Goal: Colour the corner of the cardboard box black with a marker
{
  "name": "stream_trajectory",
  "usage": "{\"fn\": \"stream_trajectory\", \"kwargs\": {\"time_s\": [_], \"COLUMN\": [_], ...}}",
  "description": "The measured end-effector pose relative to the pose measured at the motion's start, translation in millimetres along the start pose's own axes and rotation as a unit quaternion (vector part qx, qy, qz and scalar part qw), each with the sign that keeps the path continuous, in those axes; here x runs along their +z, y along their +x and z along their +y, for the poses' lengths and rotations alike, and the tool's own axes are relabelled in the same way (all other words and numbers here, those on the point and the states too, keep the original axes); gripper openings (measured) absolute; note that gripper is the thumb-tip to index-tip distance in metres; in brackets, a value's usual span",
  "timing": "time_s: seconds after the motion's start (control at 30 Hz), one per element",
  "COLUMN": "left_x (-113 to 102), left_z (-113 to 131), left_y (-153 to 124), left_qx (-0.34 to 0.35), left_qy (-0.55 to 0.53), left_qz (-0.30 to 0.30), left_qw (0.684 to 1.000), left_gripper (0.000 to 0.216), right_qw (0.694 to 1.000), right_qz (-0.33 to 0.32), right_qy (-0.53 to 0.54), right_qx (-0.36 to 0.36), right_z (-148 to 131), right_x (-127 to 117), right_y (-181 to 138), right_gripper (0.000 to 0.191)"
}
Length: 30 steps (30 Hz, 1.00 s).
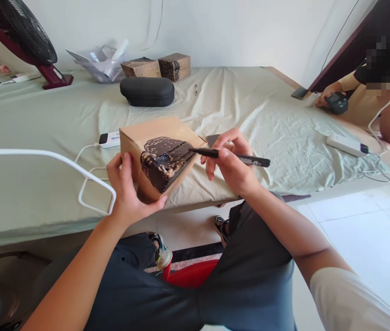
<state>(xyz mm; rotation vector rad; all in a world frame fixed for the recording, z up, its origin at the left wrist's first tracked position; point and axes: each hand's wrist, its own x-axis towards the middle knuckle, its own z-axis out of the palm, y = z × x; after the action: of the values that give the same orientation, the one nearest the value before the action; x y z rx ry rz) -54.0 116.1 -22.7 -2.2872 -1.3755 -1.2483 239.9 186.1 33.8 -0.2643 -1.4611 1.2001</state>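
Note:
My left hand (pixel 129 195) grips the near left corner of a brown cardboard box (pixel 170 126), its thumb along the lower edge. The box is tilted at the front edge of the cloth-covered table. Dense black ink scribbles (pixel 160 147) spread over its top and near side. Between the thumb and fingers of my right hand (pixel 234 161) is a black marker pen (pixel 250 159). The pen lies almost level, its tip pointing left at the right end of the inked patch. Whether the tip touches the cardboard I cannot tell.
Behind the box lie a black zip case (pixel 147 91), more cardboard boxes (pixel 177 64) and a clear plastic basket (pixel 103 66). White power banks (pixel 346 145) with cables rest on the cloth (pixel 60 124). A fan (pixel 25 32) stands far left. Another person (pixel 363 101) sits at right, holding a dark object.

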Motion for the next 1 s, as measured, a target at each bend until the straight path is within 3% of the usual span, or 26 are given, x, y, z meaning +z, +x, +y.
{"fn": "stream_trajectory", "kwargs": {"time_s": [0.2, 0.4, 0.6, 0.73, 1.0], "left_x": [4, 16, 16, 15, 20], "left_z": [-30, -49, -60, -73, -99], "left_y": [-6, -15, -13, -13, -14], "left_qx": [-0.095, -0.107, -0.113, -0.138, -0.183], "left_qy": [-0.082, -0.155, -0.207, -0.233, -0.287], "left_qz": [-0.033, -0.06, -0.09, -0.109, -0.082], "left_qw": [0.992, 0.98, 0.968, 0.957, 0.937], "left_gripper": [0.151, 0.157, 0.159, 0.159, 0.16], "right_qw": [0.994, 0.988, 0.984, 0.986, 0.986], "right_qz": [0.062, 0.083, 0.118, 0.115, 0.079], "right_qy": [-0.082, -0.124, -0.125, -0.1, -0.071], "right_qx": [-0.028, 0.031, 0.043, 0.074, 0.129], "right_z": [7, 19, 32, 41, 67], "right_x": [-10, -17, -21, -28, -47], "right_y": [8, 9, 11, 15, 16], "right_gripper": [0.036, 0.048, 0.041, 0.044, 0.078]}}
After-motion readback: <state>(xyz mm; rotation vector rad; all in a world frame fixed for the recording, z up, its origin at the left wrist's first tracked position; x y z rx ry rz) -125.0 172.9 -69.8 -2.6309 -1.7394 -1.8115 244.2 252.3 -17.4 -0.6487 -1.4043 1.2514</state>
